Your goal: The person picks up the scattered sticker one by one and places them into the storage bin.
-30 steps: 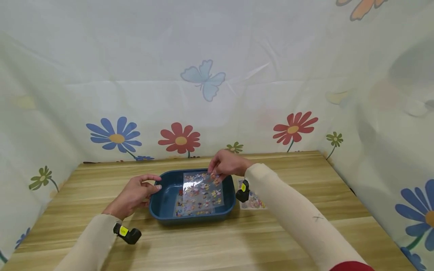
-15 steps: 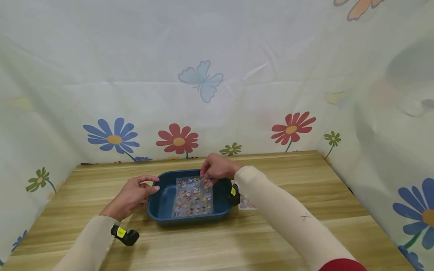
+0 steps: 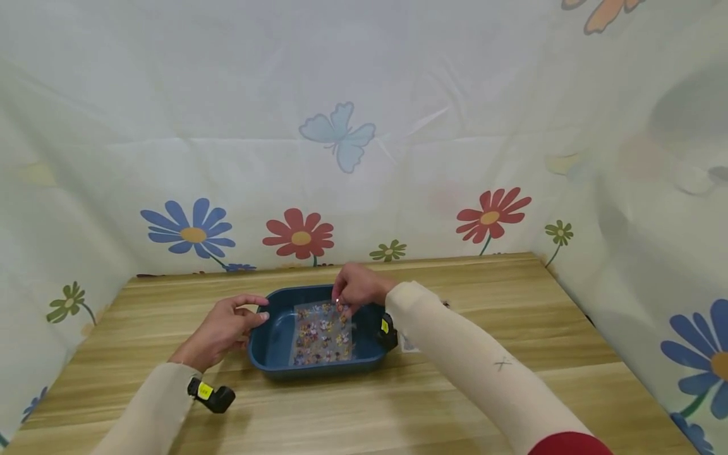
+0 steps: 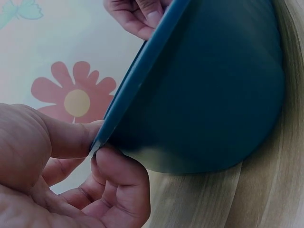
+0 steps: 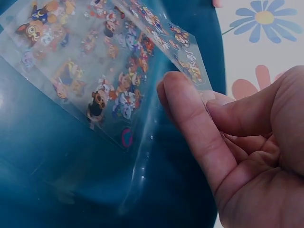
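Note:
A blue plastic basin (image 3: 273, 371) stands on the table, with clear sheets of cartoon stickers (image 3: 318, 335) lying in it. My left hand (image 3: 227, 325) pinches the basin's left rim between thumb and curled forefinger, as the left wrist view shows close up. Over the basin's far right part, my right hand (image 3: 358, 287) pinches the corner of a clear sticker sheet (image 5: 190, 61). That sheet bends upward toward the fingers in the right wrist view. Beneath it, other sticker sheets (image 5: 71, 66) overlap on the basin floor.
Right of the basin, part of another sticker sheet (image 3: 408, 345) shows on the wooden table (image 3: 318, 417), mostly hidden by the right forearm. A flower-printed curtain (image 3: 239, 177) rises behind the table and at both sides. Each wrist wears a small black camera (image 3: 213, 397).
My right hand has moved left and down with its sticker sheet, which now overlaps the sheets in the basin. The left hand keeps its hold on the rim.

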`<state>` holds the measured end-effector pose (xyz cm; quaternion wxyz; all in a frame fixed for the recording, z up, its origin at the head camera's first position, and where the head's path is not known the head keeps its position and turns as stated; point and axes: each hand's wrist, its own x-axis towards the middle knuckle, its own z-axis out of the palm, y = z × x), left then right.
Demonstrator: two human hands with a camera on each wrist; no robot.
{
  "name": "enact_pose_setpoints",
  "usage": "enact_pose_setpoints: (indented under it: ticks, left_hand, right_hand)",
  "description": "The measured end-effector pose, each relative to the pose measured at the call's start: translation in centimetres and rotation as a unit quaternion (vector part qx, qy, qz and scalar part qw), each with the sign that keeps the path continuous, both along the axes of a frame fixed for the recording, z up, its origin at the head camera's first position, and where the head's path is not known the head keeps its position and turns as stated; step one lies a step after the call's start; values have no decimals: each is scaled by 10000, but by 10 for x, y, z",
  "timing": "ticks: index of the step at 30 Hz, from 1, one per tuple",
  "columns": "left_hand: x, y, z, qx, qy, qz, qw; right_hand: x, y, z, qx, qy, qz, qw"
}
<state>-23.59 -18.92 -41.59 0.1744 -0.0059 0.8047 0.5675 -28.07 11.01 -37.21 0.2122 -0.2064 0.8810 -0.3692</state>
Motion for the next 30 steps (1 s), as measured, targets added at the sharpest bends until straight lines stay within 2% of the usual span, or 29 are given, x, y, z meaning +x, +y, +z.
enact_pose_setpoints:
  ticks: [30]
  left_hand:
    - [0, 0, 3, 71, -41, 2, 10000]
  right_hand:
    - [5, -12, -6, 477, 111, 86, 9988]
